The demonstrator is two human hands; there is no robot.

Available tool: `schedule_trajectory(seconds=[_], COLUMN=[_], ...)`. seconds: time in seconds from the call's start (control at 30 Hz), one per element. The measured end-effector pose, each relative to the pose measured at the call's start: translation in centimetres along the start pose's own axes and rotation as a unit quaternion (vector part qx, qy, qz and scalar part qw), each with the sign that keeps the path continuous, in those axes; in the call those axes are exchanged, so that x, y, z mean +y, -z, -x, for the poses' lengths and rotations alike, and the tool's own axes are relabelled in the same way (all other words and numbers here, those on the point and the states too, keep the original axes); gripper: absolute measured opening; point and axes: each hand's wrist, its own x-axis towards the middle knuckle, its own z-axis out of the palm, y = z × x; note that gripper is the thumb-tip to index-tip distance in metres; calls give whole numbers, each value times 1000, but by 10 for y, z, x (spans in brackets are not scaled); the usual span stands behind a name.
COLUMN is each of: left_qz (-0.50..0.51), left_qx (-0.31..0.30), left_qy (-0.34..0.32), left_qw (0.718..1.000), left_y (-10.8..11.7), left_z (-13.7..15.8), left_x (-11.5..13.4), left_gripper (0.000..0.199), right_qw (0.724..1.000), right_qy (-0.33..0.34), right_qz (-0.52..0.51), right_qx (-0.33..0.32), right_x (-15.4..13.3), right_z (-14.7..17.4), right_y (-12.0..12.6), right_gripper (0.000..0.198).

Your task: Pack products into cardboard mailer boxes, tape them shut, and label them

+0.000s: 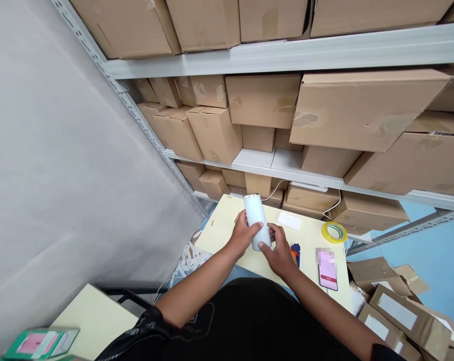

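A pale blue-white tumbler [255,216] with a shiny metal rim is held tilted above the cream table [221,220]. My left hand [245,231] grips it from the left, its thumb across the front. On the right, my right hand [278,248] closes on the lower part, the thumb near the base. Just right of that hand lies a blue and orange tool [295,252], partly hidden by the forearm. A white card [289,220] rests on the table behind my right hand.
A yellow tape roll [334,232] and a phone [327,271] lie on the table's right side. Metal shelving [257,59] full of cardboard boxes rises behind. More boxes [398,311] are piled at right; a grey wall [68,165] stands left. A white cable [277,188] trails behind the table.
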Motion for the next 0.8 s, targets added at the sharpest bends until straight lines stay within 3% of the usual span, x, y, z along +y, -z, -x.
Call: schedule_trajectory(seconds=[0.1, 0.17, 0.23, 0.33, 0.43, 0.53, 0.6, 0.7, 0.8], left_qz=[180, 258, 287, 243, 176, 160, 166, 201, 240], left_qx=[-16, -71, -125, -164, -144, -130, -120, -139, -183], left_qy=[29, 40, 32, 0, -21, -19, -10, 5, 15], left_qw=[983, 963, 949, 956, 974, 978, 979, 970, 953], left_y=[10, 17, 26, 42, 60, 77, 87, 100, 109], left_z=[6, 10, 13, 17, 22, 28, 31, 33, 34], left_x=[7, 10, 11, 8, 4, -2, -4, -8, -11], left_gripper=[50, 54, 54, 48, 51, 58, 56, 47, 41], right_qw=[977, 941, 923, 953, 983, 980, 977, 983, 965], right_qy=[-88, -138, -151, -121, -92, -82, -63, -66, -132], right_qz=[-189, -295, -336, -276, -114, 46, 83, -24, -208], right_qx=[-37, -90, -106, -18, 106, 175, 187, 167, 87], right_x=[-2, -10, -20, -34, -40, -41, -41, -45, -53], right_z=[10, 16, 21, 27, 32, 41, 49, 61, 68], right_y=[-10, -20, -32, -51, -70, -90, -103, -119, -127], right_gripper=[48, 48, 47, 43, 43, 53, 60, 59, 48])
